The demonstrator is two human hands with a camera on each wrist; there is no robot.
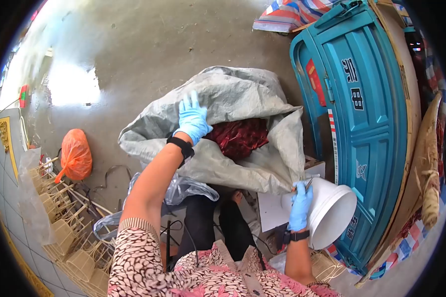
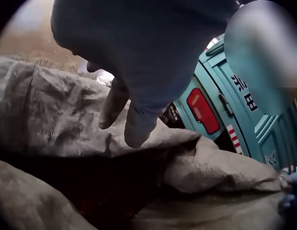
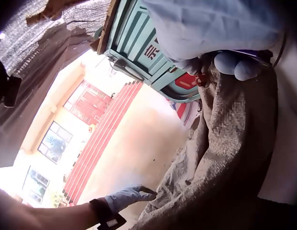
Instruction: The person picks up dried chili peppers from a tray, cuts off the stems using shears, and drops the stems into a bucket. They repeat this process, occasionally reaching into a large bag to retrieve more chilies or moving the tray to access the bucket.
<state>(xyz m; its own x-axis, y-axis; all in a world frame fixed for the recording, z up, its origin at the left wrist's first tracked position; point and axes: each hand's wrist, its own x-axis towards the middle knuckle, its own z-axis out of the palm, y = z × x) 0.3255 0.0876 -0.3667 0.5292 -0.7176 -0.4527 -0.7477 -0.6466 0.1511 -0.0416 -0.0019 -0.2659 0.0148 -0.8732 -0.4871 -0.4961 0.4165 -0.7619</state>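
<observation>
A large grey woven sack lies with its mouth open, dark red crumpled material inside. My blue-gloved left hand is over the sack's left part, fingers spread and straight; in the left wrist view the hand hangs above the sack's edge. Whether it touches the sack, I cannot tell. At the sack's right corner, my gloved right hand grips the edge with curled fingers. The right wrist view shows this hand at the gathered sack, with a thin dark object by the fingers, its kind unclear.
A white bucket lies tilted beside my right hand. Along the right stands a teal vehicle panel. On the left are an orange bag and several pale baskets. Clear plastic lies near my legs.
</observation>
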